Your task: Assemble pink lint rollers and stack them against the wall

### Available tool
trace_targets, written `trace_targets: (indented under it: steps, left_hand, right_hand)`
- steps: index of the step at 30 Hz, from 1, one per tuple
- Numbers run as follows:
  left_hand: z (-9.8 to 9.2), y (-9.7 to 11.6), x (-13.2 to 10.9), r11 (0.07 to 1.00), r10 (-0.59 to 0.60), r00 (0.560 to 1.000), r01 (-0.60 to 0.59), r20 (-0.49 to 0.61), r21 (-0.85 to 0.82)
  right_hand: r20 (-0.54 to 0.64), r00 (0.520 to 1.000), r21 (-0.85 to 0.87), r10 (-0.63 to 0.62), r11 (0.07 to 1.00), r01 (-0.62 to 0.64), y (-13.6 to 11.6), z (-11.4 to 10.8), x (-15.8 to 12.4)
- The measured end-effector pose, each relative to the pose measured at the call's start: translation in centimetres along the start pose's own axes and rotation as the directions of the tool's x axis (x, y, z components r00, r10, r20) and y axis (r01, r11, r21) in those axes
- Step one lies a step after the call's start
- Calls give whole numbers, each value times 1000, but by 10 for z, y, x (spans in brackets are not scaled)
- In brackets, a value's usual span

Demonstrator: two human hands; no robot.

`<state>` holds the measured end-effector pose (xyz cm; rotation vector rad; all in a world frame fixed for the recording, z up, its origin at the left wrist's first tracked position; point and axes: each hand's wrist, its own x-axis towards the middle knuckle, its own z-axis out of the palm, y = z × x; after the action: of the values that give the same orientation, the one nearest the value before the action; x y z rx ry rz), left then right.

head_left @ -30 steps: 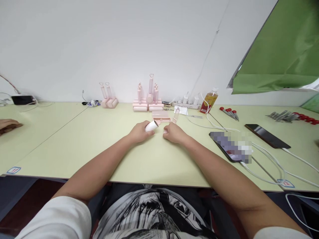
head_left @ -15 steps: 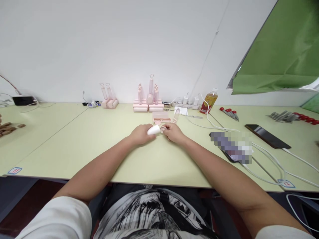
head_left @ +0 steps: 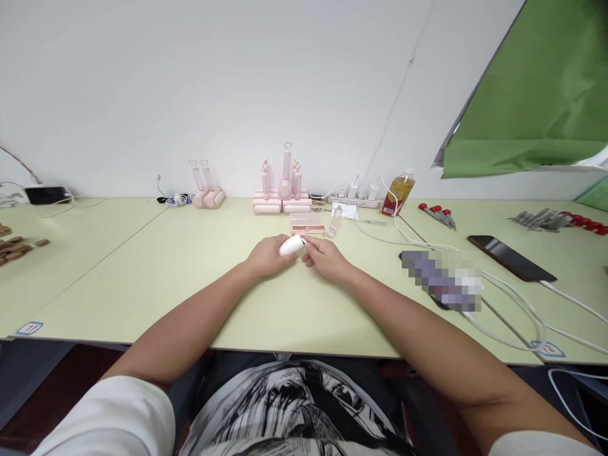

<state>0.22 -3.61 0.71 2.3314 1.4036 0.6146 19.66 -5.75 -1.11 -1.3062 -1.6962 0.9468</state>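
A smooth white cylinder [head_left: 291, 245] lies tilted in my left hand [head_left: 266, 255], whose fingers wrap round it. My right hand [head_left: 327, 256] is at the cylinder's right end, its fingers pinched on a small round pink piece [head_left: 303, 240]. Most of that piece is hidden by the fingertips; it seems to touch the cylinder's end. Just beyond the hands is an open pink case [head_left: 308, 223], and beside it stands a clear pinkish tube [head_left: 335, 221].
Pink cases with heart-topped tubes [head_left: 281, 200] stand against the wall, with two more tubes on pink pieces [head_left: 209, 197] to the left. At right are a drink bottle [head_left: 399, 192], a power strip [head_left: 356, 202], phones [head_left: 510, 258], white cables and red-ended tools [head_left: 437, 215]. Brown pieces [head_left: 16, 248] lie far left.
My right hand has moved left and brought the round pink piece to the end of the white cylinder, closing the gap. My left hand has stayed nearly still.
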Motion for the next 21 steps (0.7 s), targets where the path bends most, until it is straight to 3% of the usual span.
trace_targets:
  steps: [6, 11, 21]
  left_hand:
    - [-1, -1, -1, 990, 95, 994, -99, -46, -98]
    - [-1, -1, -1, 979, 137, 989, -143, -52, -147]
    - [-2, 2, -3, 972, 116, 992, -123, -46, -198]
  right_hand:
    - [-92, 994, 103, -58, 992, 68, -3, 0, 2]
    - [-86, 993, 180, -81, 979, 95, -10, -1, -1]
    - [-62, 995, 191, -74, 978, 85, -16, -3, -5]
